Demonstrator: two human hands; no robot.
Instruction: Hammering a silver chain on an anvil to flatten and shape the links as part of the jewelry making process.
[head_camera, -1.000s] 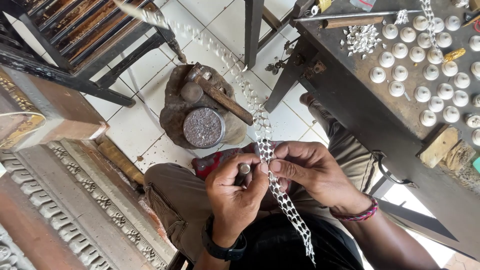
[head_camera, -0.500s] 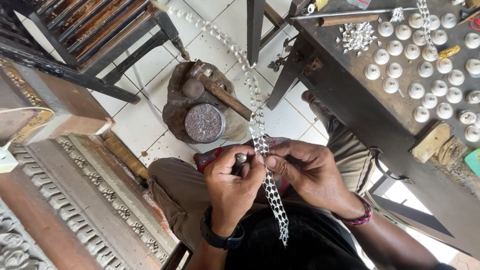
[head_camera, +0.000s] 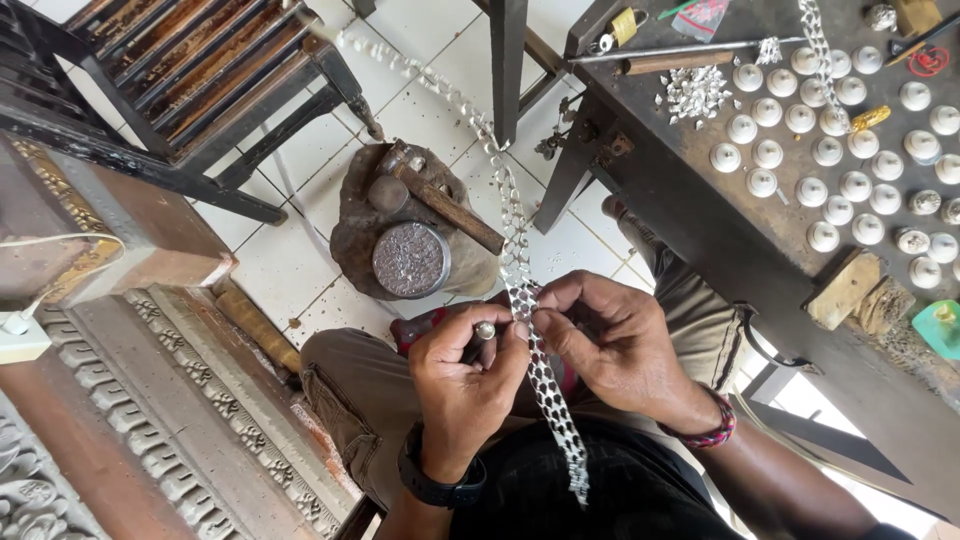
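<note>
A long silver chain band (head_camera: 513, 232) of linked scale-like pieces runs from the upper left down between both hands and hangs over my lap. My left hand (head_camera: 462, 375) grips a small tool with a rounded metal tip (head_camera: 485, 329) and also pinches the band's left edge. My right hand (head_camera: 612, 343) pinches the band from the right at the same spot. Both hands are held above my knees. The fingers hide the link that they hold.
A tree-stump block (head_camera: 375, 225) with a hammer (head_camera: 440, 200) and a round steel die (head_camera: 410, 260) stands on the tiled floor ahead. A dark workbench (head_camera: 720, 215) on the right carries several small silver domes (head_camera: 830, 130). Carved wooden frames (head_camera: 150, 400) lie left, a black chair (head_camera: 190, 90) beyond.
The hands have stayed together on the band. The band has slid a little through the fingers and its hanging end sits lower. The view has shifted slightly.
</note>
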